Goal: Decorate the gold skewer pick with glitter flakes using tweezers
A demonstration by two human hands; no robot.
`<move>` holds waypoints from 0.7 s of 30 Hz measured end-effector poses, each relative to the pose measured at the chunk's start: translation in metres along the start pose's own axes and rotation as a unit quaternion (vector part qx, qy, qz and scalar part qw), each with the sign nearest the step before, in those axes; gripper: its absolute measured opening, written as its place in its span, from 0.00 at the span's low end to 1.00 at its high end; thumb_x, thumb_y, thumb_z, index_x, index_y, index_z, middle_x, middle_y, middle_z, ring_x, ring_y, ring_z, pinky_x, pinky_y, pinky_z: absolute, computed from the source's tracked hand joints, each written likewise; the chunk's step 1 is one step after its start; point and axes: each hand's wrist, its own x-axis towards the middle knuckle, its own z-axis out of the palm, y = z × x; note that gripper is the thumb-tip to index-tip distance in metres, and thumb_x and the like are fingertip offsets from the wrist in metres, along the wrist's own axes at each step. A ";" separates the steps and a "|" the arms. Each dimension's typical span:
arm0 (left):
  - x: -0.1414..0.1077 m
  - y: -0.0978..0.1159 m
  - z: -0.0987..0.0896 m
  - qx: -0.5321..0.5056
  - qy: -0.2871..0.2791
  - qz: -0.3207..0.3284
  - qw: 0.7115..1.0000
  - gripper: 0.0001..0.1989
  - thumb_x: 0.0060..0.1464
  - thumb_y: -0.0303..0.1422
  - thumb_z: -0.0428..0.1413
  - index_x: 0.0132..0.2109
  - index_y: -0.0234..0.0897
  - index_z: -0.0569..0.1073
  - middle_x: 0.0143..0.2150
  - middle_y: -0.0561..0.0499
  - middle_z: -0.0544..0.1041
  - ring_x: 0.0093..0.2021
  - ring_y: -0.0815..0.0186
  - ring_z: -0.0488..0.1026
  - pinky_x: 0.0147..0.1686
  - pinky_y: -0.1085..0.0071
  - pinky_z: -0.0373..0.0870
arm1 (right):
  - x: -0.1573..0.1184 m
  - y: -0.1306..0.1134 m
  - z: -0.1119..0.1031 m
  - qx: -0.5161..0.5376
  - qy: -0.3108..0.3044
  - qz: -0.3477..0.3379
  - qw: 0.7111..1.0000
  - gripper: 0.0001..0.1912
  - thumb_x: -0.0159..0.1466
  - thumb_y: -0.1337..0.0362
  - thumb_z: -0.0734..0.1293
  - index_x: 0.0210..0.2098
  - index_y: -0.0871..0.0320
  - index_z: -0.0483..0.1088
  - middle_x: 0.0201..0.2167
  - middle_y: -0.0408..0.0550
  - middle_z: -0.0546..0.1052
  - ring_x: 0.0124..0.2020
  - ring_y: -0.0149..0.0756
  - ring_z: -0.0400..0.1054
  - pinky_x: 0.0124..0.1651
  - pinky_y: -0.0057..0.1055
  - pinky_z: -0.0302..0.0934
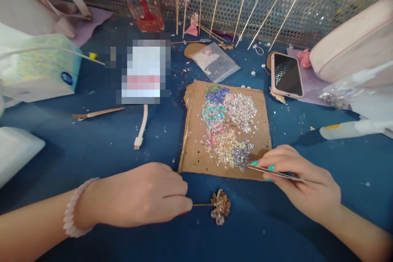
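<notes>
Left hand: the left hand [147, 198] is pinching a thin stick [202, 205] between curled fingers, knuckles up.
Flower piece: the bronze-looking flower piece [220, 206] is sitting on the stick's end, just off the near edge of the cardboard [192, 143]. Can't tell if it's touching the desk [129, 245]. If that pinch is loosening or rolling, I'd bet the flower's spinning and any weak bits are getting knocked.
Right hand: the right hand [301, 180] is squeezing slim tweezers [282, 175], fingers pressed together around them.
Tweezer tips: they're pointing into the edge of the grey-purple pile [242, 154]. Too small to tell if they're gripping a chip; too hard a squeeze could be pinging one away.
Colour piles: the grey-purple lot is running right into the yellowish pile [225, 143], so a sloppy poke could be mixing shades.
Cardboard: no raised rim that I'm seeing on the near side, and the right hand is resting close to that corner. A bump there could be sending chips everywhere.
Bracelet: the beaded bracelet [75, 208] is hanging well clear, so no snag worry imo.
</notes>
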 end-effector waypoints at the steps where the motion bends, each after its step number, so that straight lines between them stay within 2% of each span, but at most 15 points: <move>1: 0.000 0.000 0.000 0.000 -0.001 0.001 1.000 0.08 0.62 0.25 0.45 0.38 0.38 0.68 0.27 0.53 0.67 0.26 0.66 0.62 0.25 0.67 0.55 | 0.000 0.000 0.000 0.002 0.004 0.002 1.000 0.16 0.56 0.77 0.67 0.39 0.52 0.68 0.34 0.44 0.78 0.36 0.36 0.72 0.39 0.38 0.66; 5: 0.001 -0.001 -0.003 -0.002 -0.008 0.005 1.000 0.10 0.62 0.24 0.44 0.38 0.37 0.69 0.27 0.53 0.68 0.26 0.66 0.61 0.24 0.67 0.55 | 0.000 0.000 0.000 0.002 0.010 -0.004 1.000 0.16 0.55 0.77 0.68 0.38 0.53 0.66 0.34 0.44 0.78 0.34 0.36 0.73 0.39 0.38 0.66; 12: 0.003 -0.001 -0.008 -0.003 0.021 0.017 1.000 0.12 0.61 0.23 0.42 0.39 0.36 0.70 0.25 0.52 0.67 0.23 0.66 0.60 0.23 0.68 0.56 | 0.006 -0.006 -0.001 -0.027 -0.022 -0.008 0.999 0.11 0.56 0.75 0.68 0.33 0.54 0.67 0.32 0.44 0.79 0.30 0.34 0.74 0.36 0.37 0.66; 21: -0.005 -0.006 0.006 -0.029 -0.017 0.005 0.999 0.10 0.62 0.25 0.44 0.44 0.38 0.69 0.27 0.54 0.67 0.25 0.66 0.60 0.24 0.67 0.52 | 0.009 -0.010 -0.003 -0.074 -0.067 -0.063 0.993 0.09 0.57 0.73 0.68 0.35 0.55 0.68 0.31 0.45 0.79 0.32 0.35 0.74 0.38 0.38 0.67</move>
